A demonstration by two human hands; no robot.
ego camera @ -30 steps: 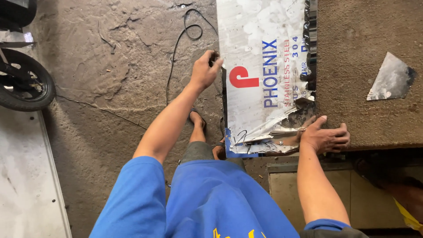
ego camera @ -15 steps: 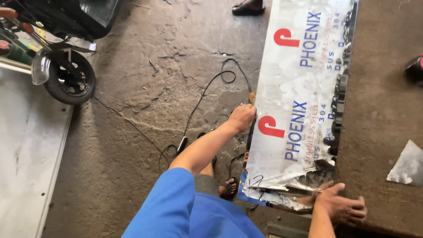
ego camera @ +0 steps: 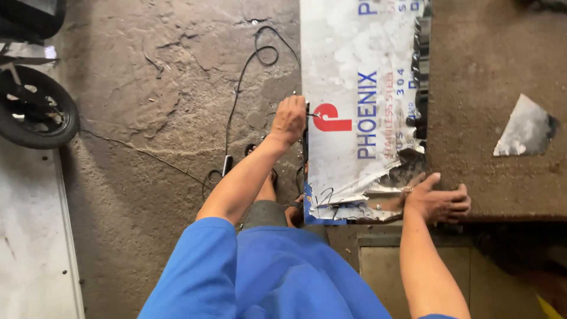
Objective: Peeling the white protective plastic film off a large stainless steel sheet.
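Note:
A long metal sheet (ego camera: 366, 59) wrapped in white printed film lies on a brown workbench (ego camera: 490, 71), with the film torn at its near corner (ego camera: 384, 183). My left hand (ego camera: 289, 118) is closed at the sheet's left edge, holding a small dark tool (ego camera: 313, 115) whose tip touches the film. My right hand (ego camera: 437, 201) lies flat, fingers spread, on the bench beside the torn corner. My blue sleeves fill the bottom of the view.
A black cable (ego camera: 242, 65) loops over the cracked concrete floor. A black wheel (ego camera: 35, 109) stands at far left. A silvery scrap (ego camera: 522, 127) lies on the bench. Dark pieces (ego camera: 420, 59) line the sheet's right edge. My sandalled foot (ego camera: 269, 174) is below the sheet.
The view swung away and back. My left hand stays at the sheet's left edge by the red mark, and my right hand stays beside the torn corner.

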